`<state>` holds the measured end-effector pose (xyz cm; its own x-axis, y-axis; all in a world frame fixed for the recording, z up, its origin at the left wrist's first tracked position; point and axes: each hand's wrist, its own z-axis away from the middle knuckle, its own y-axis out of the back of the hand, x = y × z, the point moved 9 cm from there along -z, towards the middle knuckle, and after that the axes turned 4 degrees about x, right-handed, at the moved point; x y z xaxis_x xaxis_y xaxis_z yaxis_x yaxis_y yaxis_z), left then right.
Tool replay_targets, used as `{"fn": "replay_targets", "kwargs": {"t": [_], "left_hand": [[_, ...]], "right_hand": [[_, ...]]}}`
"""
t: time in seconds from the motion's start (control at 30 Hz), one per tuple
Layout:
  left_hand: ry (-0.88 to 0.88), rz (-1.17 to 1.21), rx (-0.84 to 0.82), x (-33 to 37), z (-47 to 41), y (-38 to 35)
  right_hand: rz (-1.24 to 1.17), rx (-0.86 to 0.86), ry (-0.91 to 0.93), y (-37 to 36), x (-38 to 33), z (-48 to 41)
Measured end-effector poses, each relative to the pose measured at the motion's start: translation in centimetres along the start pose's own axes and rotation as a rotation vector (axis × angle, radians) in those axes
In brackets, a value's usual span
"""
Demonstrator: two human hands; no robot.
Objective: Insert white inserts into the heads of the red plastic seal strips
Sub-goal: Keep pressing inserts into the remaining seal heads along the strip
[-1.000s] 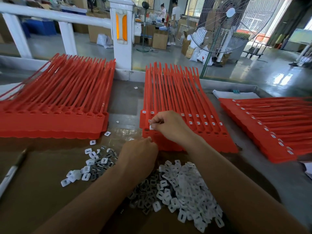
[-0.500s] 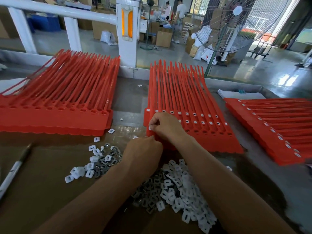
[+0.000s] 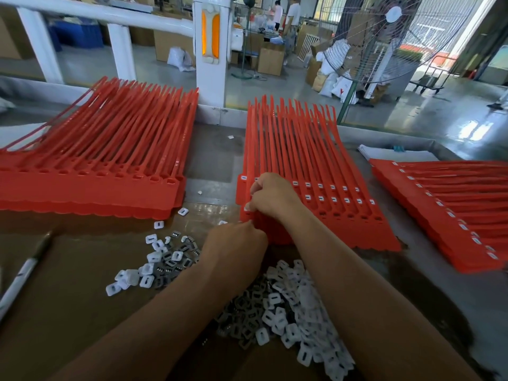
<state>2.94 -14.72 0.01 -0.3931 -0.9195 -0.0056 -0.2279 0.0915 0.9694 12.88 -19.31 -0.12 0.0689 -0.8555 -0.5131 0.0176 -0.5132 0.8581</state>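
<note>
Barely shifted since a second ago, the right hand (image 3: 272, 198) stays curled at the left end of the middle stack of red seal strips (image 3: 316, 171) on the worktop (image 3: 214, 160); its grip cannot be told. The left hand (image 3: 236, 248) has edged up to the stack's near edge, fingers hidden. Loose white inserts (image 3: 297, 303) lie heaped under both forearms.

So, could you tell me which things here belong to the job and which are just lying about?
Job: middle stack of red seal strips, pile of white inserts, left hand, right hand.
Lying about: pen, white sheets, pedestal fan.
</note>
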Motion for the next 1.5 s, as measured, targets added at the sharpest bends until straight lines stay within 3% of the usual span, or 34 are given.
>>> {"fn": "replay_targets", "kwargs": {"t": [0.27,0.53,0.73,1.0,1.33,1.5], "left_hand": [[0.003,0.003,0.019,0.0,-0.1,0.1],[-0.012,0.037,0.038,0.0,-0.1,0.1],[-0.01,0.041,0.032,0.0,-0.2,0.0],[0.012,0.051,0.02,-0.1,-0.4,-0.4],[0.018,0.037,0.014,-0.3,-0.4,-0.9],[0.02,0.044,0.02,-0.4,-0.5,-0.9]], "right_hand": [[-0.032,0.005,0.03,0.1,0.3,0.1],[-0.334,-0.049,0.097,1.3,0.9,2.2],[-0.185,-0.033,0.202,4.3,1.6,5.6],[-0.083,-0.248,0.162,3.7,4.7,9.3],[-0.012,-0.289,0.142,2.4,5.2,10.0],[-0.176,-0.272,0.073,3.1,5.8,10.3]]}}
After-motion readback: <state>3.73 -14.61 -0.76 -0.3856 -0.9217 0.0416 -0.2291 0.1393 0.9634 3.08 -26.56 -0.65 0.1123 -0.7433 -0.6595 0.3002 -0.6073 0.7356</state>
